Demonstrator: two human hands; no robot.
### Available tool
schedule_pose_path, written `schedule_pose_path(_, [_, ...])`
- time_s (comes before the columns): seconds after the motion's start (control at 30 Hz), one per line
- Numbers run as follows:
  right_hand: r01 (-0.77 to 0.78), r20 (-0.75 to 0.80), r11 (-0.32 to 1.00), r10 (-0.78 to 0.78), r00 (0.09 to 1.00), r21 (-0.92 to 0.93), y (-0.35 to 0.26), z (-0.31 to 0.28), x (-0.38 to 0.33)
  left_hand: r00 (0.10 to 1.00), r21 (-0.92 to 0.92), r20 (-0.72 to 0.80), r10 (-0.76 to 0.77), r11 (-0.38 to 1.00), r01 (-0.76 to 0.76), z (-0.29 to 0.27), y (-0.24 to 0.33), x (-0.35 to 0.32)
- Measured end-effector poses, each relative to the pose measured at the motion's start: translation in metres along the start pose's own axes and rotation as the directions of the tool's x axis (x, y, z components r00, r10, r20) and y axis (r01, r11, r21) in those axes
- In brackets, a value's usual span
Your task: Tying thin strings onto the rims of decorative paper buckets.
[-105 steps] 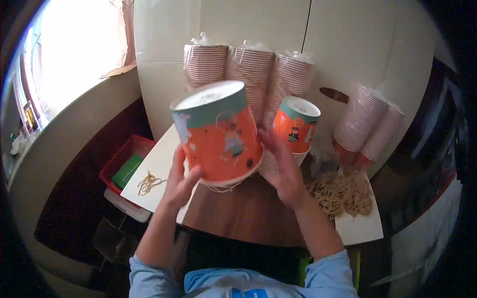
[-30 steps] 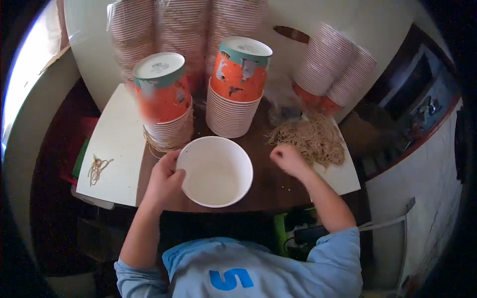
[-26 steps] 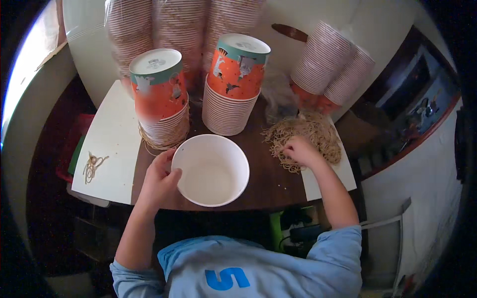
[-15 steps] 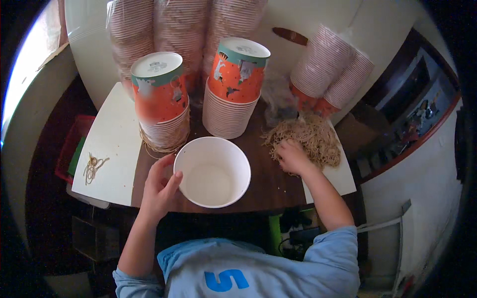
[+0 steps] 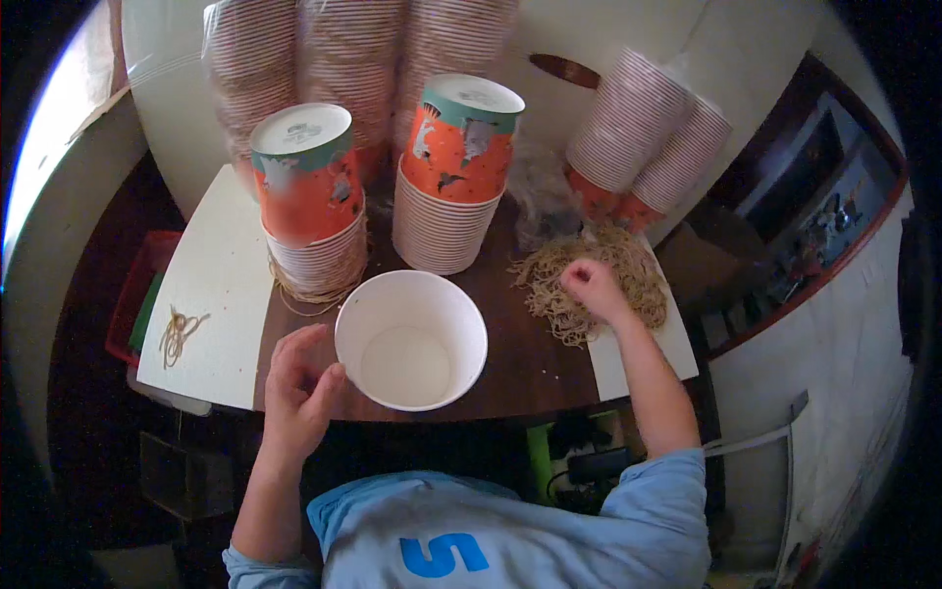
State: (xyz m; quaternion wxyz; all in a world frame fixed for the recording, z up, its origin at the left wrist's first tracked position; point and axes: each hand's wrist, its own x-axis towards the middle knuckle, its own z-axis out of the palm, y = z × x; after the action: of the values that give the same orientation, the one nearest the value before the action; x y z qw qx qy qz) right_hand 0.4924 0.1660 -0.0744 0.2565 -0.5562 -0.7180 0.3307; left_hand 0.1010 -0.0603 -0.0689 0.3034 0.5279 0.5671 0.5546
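Observation:
A white paper tub (image 5: 410, 344) stands mouth up at the near middle of the table. Beside its left wall is my left hand (image 5: 299, 388), fingers spread and curved; the thumb tip is close to the wall, and I cannot tell if it touches. My right hand (image 5: 592, 287) is raised over a loose heap of thin tan cords (image 5: 633, 275), its fingers pinched together. Whatever they may hold is too small to make out. Behind the tub are two upside-down stacks of orange and green printed tubs, the left stack (image 5: 306, 187) with cords around its lower part, and the right stack (image 5: 459, 157).
Plastic-wrapped tub stacks (image 5: 353, 79) line the back left, and more wrapped stacks (image 5: 633, 123) lean at the back right. A few loose cords (image 5: 181, 334) lie on the white left part of the table (image 5: 221, 285). A red crate (image 5: 142, 285) is beyond its left edge.
My right hand has lifted up from the cord heap, and its fingers have drawn into a pinch. My left hand has loosened from the tub's rim and lowered slightly.

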Motion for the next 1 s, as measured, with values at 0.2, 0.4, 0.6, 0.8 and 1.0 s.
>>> schedule_pose_path(0.2, [0.314, -0.287, 0.664, -0.154, 0.945, 0.678, -0.091, -0.068, 0.006, 0.996, -0.022, -0.029, 0.079, 0.997, -0.079, -0.001, 0.008, 0.004])
schedule_pose_path(0.4, [0.638, -0.644, 0.578, -0.237, 0.727, 0.508, -0.177, -0.165, 0.018, 0.995, -0.015, -0.019, 0.099, 0.995, -0.099, -0.001, 0.022, 0.007])
schedule_pose_path(0.6, [0.786, -0.828, 0.618, -0.455, 0.327, -0.029, -0.246, -0.227, 0.010, 0.988, -0.038, -0.037, 0.150, 0.988, -0.151, -0.002, 0.022, 0.012])
schedule_pose_path(0.8, [0.712, -0.231, 0.698, -0.707, 0.668, -0.077, -0.258, -0.132, -0.036, 0.979, -0.059, -0.086, 0.183, 0.980, -0.188, -0.004, 0.032, 0.004])
schedule_pose_path(1.0, [0.597, 0.318, 0.802, -0.574, 0.755, 0.030, -0.238, 0.025, -0.102, 0.979, -0.159, 0.175, 0.103, 0.984, -0.075, 0.016, 0.073, -0.002])
